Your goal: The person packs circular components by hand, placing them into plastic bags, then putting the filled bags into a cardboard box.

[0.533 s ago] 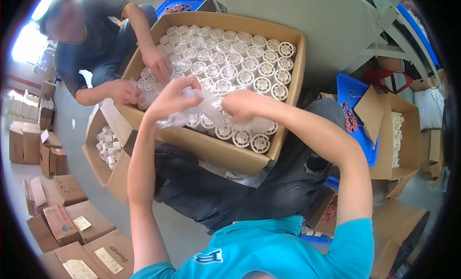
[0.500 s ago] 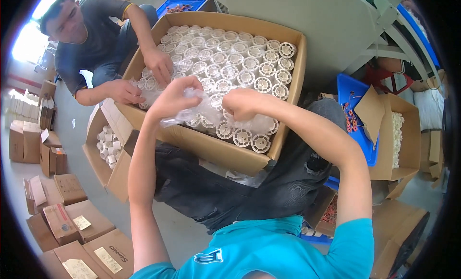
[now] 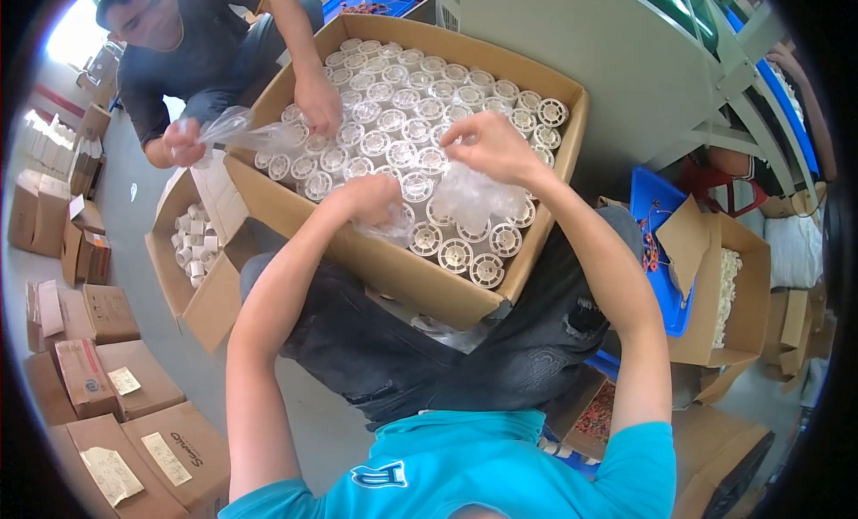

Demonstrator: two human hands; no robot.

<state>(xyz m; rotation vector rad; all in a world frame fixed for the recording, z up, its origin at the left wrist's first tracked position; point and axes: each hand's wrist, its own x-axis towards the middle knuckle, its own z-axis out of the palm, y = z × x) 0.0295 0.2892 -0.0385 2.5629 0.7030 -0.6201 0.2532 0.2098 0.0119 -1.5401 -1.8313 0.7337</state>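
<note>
Grey-floored workroom, cartons on both sides. Far left: brown cartons, pale paper notes on top, handwriting too small to read; the nearest has large dark printed lettering, slanted to this view. Next, an open carton with short white sleeves lying jumbled.

Upper left, co-worker's right hand grips one end of a clear bag; its long axis runs rightward, dipping slightly, over the rim of the big carton. Co-worker's left hand is down among the parts.

Big carton, center: packed rows of white cylinders, long axes upright, slotted round ends facing up; some under clear film.

Left hand is at the near-left part of the load, fingers curled down onto clear film; can't tell if it's pinched. Right hand is above the cylinders, thumb and index close together, crumpled film bunched directly under it, no clear axis. Hold on it can't be confirmed.

Right: blue tray with red-orange wired parts, then an open carton of small off-white pieces.
</note>
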